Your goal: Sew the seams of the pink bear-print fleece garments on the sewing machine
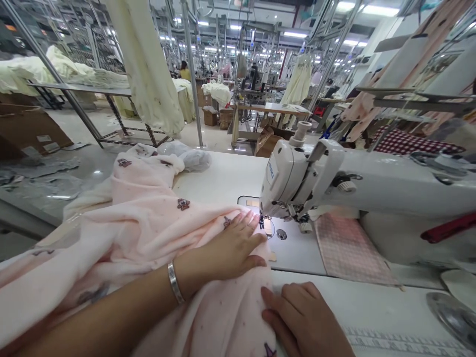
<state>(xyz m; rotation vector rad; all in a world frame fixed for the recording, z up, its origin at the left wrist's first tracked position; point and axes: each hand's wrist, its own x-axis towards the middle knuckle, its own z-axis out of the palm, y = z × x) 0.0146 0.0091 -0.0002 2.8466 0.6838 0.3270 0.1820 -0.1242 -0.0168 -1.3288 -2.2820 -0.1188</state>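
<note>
Pale pink plush fabric with small printed animal figures lies in folds over the left of the sewing table. My left hand, a silver bracelet on its wrist, rests flat on it with fingers stretched, fingertips just left of the presser foot. The fabric's edge runs beside the needle area of the white sewing machine. Nearer to me, my right hand has its fingers curled, thumb and forefinger closed at the fabric's right edge. Whether cloth is between those fingertips is partly hidden.
A pink checked cloth lies under the machine arm. A printed ruler strip runs along the table front. Cream fabric hangs ahead at left. A cardboard box stands on the floor. A clear plastic bag sits behind the plush fabric.
</note>
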